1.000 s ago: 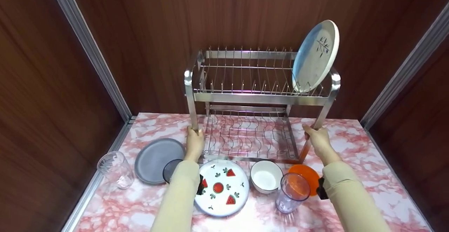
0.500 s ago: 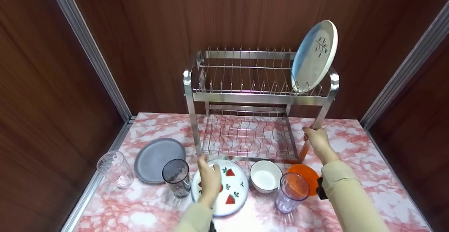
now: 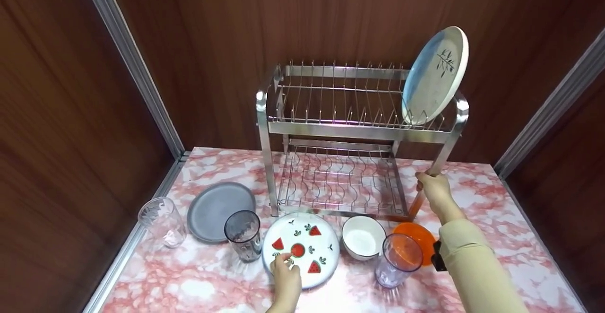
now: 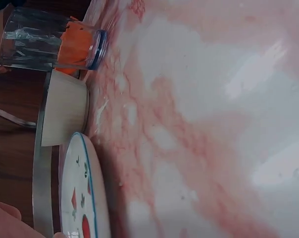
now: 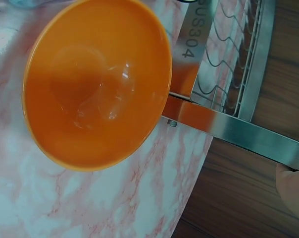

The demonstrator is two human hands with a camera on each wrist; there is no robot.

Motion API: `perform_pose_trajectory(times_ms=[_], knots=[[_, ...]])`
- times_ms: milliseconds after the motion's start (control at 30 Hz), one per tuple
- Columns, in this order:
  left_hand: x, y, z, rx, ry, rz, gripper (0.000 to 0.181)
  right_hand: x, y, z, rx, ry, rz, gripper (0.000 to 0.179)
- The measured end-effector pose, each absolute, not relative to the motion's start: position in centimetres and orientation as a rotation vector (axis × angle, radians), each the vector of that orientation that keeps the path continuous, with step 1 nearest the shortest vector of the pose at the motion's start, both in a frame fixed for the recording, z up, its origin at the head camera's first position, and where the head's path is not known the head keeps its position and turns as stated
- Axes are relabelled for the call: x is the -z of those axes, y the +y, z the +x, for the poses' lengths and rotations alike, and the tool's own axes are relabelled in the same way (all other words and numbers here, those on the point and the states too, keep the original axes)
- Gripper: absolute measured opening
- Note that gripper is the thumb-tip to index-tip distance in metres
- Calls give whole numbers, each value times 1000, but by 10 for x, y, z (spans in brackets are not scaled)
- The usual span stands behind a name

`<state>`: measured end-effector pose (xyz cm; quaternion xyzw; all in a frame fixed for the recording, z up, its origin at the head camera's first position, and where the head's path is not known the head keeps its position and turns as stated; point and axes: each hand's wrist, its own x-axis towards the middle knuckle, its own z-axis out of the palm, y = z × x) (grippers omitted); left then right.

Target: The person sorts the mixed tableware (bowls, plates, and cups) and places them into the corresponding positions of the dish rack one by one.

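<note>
Steel rack (image 3: 359, 132), and the right hand (image 3: 436, 192) grasps it, wrapped round the right front post (image 3: 447, 147)! Over to the left hand (image 3: 287, 281), unburdened, fingers over the near edge of the watermelon plate (image 3: 306, 237); contact is hard to call. That plate lies flat on the tabletop (image 3: 198, 287), beneath and ahead of this hand. Smoky tumbler (image 3: 245, 237) ahead to its left, white bowl (image 3: 363, 238) ahead to its right! Above the right hand, a blue-and-white plate (image 3: 436, 76) stands tilted; below it, an orange bowl (image 5: 97, 89).

sideways lettering on the metal rack bar (image 5: 193, 44) reads "us304", with a character before it hard to tell.
</note>
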<state>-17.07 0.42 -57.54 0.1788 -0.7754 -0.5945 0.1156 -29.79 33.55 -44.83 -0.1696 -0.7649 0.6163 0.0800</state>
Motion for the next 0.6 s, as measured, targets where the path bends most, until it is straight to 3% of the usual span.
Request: perform_pose_trajectory(times_ms=[300,600], knots=[[583,-6,-169,1668,-2173,917,49,448,335,-299,-1824,-2278,-536,30],[587,-18,-174,1719,-2230,1089,49,448,334,-300,-1822,-2260,-559,23]])
